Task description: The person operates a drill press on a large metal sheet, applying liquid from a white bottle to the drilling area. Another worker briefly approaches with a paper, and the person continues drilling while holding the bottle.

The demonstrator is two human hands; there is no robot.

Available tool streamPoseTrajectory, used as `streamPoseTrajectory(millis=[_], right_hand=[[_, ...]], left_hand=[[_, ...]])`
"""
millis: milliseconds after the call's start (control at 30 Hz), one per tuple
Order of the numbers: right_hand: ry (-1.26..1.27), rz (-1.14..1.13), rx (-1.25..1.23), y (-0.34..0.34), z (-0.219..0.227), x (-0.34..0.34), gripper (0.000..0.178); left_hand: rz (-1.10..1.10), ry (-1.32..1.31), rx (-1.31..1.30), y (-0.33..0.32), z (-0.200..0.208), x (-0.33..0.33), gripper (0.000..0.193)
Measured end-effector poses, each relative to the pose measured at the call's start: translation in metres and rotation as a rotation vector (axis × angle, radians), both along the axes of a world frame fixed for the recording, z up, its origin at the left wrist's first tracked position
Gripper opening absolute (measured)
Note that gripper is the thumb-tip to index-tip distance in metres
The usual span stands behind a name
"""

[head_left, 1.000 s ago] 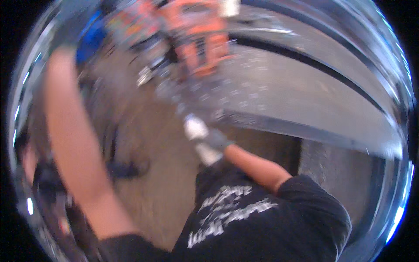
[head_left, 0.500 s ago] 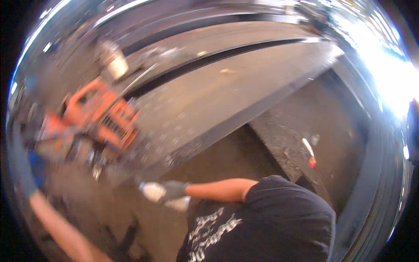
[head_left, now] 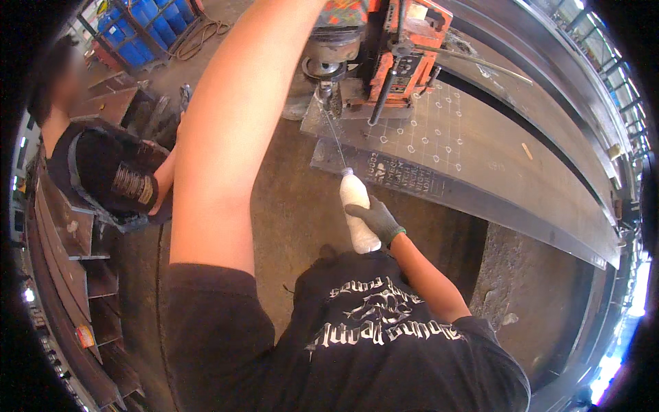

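My right hand (head_left: 374, 216), in a dark grey glove, is closed around a white plastic bottle (head_left: 354, 199). The bottle tilts with its cap end toward the drill, and a thin line like a jet of liquid runs from its tip to the drill's lower end. An orange drill press (head_left: 408, 58) stands on the marked steel beam (head_left: 439, 141); its round chuck (head_left: 324, 67) hangs out near the beam's end. Bare and raised, my left arm (head_left: 230, 130) stretches up past the top edge beside the drill, which leaves its hand outside the picture.
Another person (head_left: 103, 165) in dark clothing is at the left, close to stacked steel sections (head_left: 86, 226). Blue cylinders (head_left: 141, 27) stand in a rack at the upper left, with a hose (head_left: 199, 38) on the floor. White chalk circles and grid lines mark the beam's top.
The view has swung left, bringing the drill to the top centre. My left arm has risen from the lower left. My right hand now points the bottle up toward the drill, with a jet showing.
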State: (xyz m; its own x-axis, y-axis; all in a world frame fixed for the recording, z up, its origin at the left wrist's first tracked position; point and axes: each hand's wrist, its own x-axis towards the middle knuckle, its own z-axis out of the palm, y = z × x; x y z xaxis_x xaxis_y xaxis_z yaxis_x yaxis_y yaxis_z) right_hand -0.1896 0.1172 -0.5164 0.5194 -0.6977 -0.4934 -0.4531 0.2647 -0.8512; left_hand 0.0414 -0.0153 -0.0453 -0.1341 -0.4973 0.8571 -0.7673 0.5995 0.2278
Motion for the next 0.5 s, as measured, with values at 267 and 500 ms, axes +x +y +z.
streamPoseTrajectory(millis=[267,500], right_hand=[[-0.044,-0.101,-0.168,0.026,-0.005,0.024,0.087],[0.015,-0.141,-0.071,0.043,0.001,0.035,0.084]], left_hand=[[0.126,-0.191,-0.613,-0.071,-0.008,0.017,0.043],[0.133,-0.031,-0.252,-0.052,-0.006,0.011,0.058]])
